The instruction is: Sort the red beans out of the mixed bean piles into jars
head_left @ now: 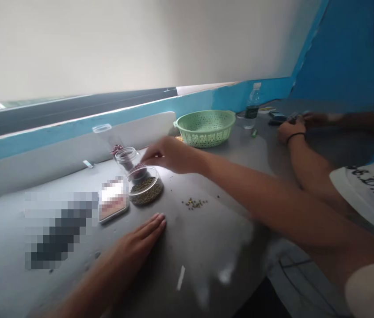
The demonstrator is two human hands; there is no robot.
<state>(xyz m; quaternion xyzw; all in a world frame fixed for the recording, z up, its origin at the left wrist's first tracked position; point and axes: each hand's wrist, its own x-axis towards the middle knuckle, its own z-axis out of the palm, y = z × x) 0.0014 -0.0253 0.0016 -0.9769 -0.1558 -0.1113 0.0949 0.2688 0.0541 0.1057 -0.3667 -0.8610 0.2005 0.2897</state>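
Note:
My left hand (140,240) lies flat on the grey table, fingers stretched out and together, holding nothing. In front of it stands a clear round jar of small green-brown beans (147,194). My right hand (170,154) is slightly blurred above the table, its fingers bent and pressed together beside the open clear jar (127,154). Anything between those fingertips is too small to make out. Dark red beans (139,168) show just under the fingertips. Behind is a taller clear container (104,137) with dark red beans near its bottom. Loose beans (194,203) lie scattered right of the green-bean jar.
A green plastic basket (205,128) stands against the wall. Beyond it are a water bottle (252,108) and another person's hands (293,128) holding something dark. A phone-like object (114,207) lies left of the jars. A white strip (181,278) lies near the front.

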